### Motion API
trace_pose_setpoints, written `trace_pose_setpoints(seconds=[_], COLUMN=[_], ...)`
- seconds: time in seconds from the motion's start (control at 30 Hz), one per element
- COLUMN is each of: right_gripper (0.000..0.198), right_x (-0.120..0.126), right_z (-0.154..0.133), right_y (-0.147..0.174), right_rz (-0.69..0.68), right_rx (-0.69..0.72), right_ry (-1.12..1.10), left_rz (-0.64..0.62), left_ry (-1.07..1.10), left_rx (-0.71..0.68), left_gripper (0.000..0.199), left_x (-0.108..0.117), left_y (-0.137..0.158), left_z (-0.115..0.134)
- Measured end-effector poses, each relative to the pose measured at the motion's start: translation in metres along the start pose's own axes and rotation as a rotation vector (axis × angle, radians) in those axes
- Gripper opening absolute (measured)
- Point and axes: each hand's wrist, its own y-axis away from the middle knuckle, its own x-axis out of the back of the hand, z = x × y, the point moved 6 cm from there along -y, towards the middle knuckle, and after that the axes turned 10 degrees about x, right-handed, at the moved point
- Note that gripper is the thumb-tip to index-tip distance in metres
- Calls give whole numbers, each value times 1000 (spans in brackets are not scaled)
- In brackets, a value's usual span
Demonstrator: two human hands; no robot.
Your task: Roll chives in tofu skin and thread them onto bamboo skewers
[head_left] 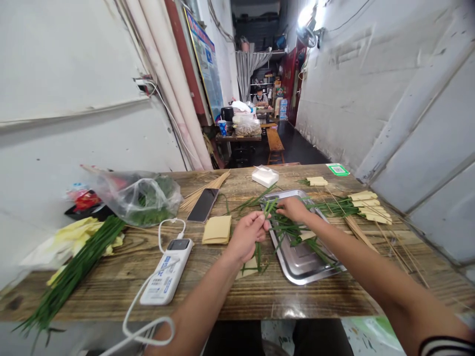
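Observation:
My left hand is closed round a small bunch of green chives, whose cut ends stick up past the thumb. Just to the right, my right hand is over the far left part of a metal tray, fingers bent and pinched at more chives. Loose chives and a pale yellow piece lie in the tray. Below my left hand, a thin pale yellow square, like tofu skin, lies on the table with chive bits on it. A stack of such squares sits left of that hand.
Chives wrapped in yellow sheets and thin skewers lie at right. On the left are a white power bank with a cable, a phone, a plastic bag and a long chive bundle. A white box stands behind.

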Motion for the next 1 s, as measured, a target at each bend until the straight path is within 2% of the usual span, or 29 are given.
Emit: trace_pose_setpoints(seconds=[0.1, 0.23, 0.3, 0.37, 0.43, 0.5, 0.57, 0.63, 0.77, 0.9, 1.0], right_gripper=[14, 23, 23, 22, 23, 23, 24, 26, 23, 16, 17], right_x=[7, 45, 61, 66, 62, 55, 49, 44, 33, 20, 15], right_z=[-3, -14, -33, -63, -93, -116, -131, -142, -153, -157, -161], right_y=[-4, 5, 21, 42, 66, 86, 97, 102, 106, 108, 111], right_rz=[36, 203, 322, 385, 400, 409, 402, 397, 427, 379, 360], right_rx=[-32, -60, 45, 262, 473, 627, 723, 784, 844, 810, 756], right_ry=[27, 46, 69, 143, 254, 340, 383, 394, 381, 341, 290], left_rz=[2, 47, 101, 181, 274, 346, 344, 271, 150, 131, 139], left_ry=[27, 126, 200, 270, 319, 325, 277, 196, 70, 78, 119], left_rx=[20, 80, 125, 133, 68, -19, -42, 31, 173, 141, 88], left_gripper=[31, 23, 14, 8, 8, 9, 9, 8, 9, 7, 7], left_x=[4, 13, 22, 35, 49, 59, 58, 47, 22, 13, 11], left_y=[-1, -3, -6, -10, -11, -10, -8, -6, 0, 7, 10], left_z=[-3, -7, -10, -10, -5, 3, 7, 3, -9, -11, -12])
